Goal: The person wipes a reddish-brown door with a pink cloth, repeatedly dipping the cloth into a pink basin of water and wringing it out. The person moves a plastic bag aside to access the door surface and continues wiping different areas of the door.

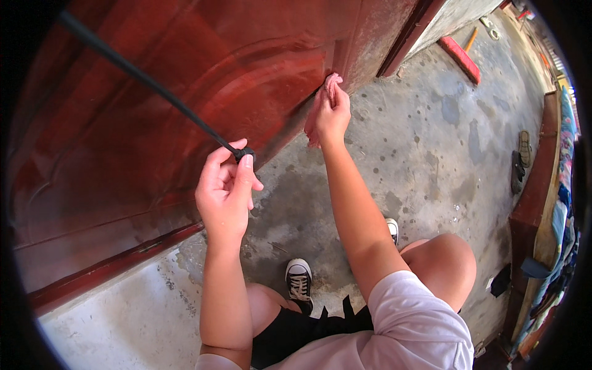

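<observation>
A red panelled door (222, 78) with curved mouldings stands in front of me, its lower part dull and stained. My right hand (335, 118) grips a crumpled pink cloth (313, 121) against the door's lower edge, by the corner of the panel. Between thumb and fingers, my left hand (226, 189) pinches the knotted end of a black cord (152, 88). That cord runs taut to the upper left, across the front of the door; its far end is out of view.
A red-headed broom (460, 59) lies on the stained concrete floor (416, 152) at the upper right. Dark shoes (519, 171) sit beside a wooden bed frame (532, 212) piled with cloth. A whitish wall (125, 314) adjoins the door at lower left. My sneaker (299, 284) is below my hands.
</observation>
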`<state>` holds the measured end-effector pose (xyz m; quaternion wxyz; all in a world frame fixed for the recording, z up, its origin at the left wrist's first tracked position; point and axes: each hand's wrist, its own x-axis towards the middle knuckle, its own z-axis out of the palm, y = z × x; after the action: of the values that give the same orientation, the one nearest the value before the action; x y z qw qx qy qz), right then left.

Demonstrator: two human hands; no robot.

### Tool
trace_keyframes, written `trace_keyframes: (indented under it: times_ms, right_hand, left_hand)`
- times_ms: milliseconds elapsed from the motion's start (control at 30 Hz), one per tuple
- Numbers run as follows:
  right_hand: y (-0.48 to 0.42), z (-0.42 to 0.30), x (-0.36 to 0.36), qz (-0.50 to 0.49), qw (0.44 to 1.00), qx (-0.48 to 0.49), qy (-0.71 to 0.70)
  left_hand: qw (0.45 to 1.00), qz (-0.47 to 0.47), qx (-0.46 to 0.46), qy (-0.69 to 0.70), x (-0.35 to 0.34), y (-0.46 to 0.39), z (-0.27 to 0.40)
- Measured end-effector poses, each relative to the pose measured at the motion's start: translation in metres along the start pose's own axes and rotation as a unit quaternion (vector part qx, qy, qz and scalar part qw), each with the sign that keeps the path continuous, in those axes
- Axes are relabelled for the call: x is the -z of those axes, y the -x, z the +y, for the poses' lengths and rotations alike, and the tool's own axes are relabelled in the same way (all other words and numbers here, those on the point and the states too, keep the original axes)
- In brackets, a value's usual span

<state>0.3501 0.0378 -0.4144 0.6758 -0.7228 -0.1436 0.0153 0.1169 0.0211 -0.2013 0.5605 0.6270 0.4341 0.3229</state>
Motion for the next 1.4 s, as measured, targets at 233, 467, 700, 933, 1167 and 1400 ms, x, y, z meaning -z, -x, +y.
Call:
trace_keyframes:
  times_ms: [233, 467, 700, 933, 1167, 1400]
  right_hand:
    - [0.01, -0.004, -0.008, 0.001, 0.989, -0.127, -0.076]
    - [0.111, -0.034, -0.027, -0.15, 0.911, -0.305, -0.235]
    - [0.14, -0.046, -0.029, -0.228, 0.91, -0.294, -0.184]
    - [0.037, -0.031, -0.009, -0.176, 0.881, -0.335, -0.282]
    - [-0.032, 0.008, 0.005, -0.086, 0.954, -0.258, -0.129]
    - [0.085, -0.045, -0.018, -0.16, 0.884, -0.353, -0.261]
  left_hand:
    - [1.0, 0.008, 0.013, 0.017, 0.005, -0.002, 0.003]
    - [1.0, 0.011, 0.015, 0.025, 0.01, -0.005, -0.002]
    - [0.998, -0.01, 0.027, 0.054, 0.006, -0.008, -0.002]
    - [0.994, -0.051, 0.034, 0.095, 0.011, -0.004, -0.001]
    - [0.989, -0.102, 0.035, 0.103, 0.011, -0.002, -0.001]
    - [0.986, -0.112, 0.044, 0.116, 0.017, -0.002, -0.005]
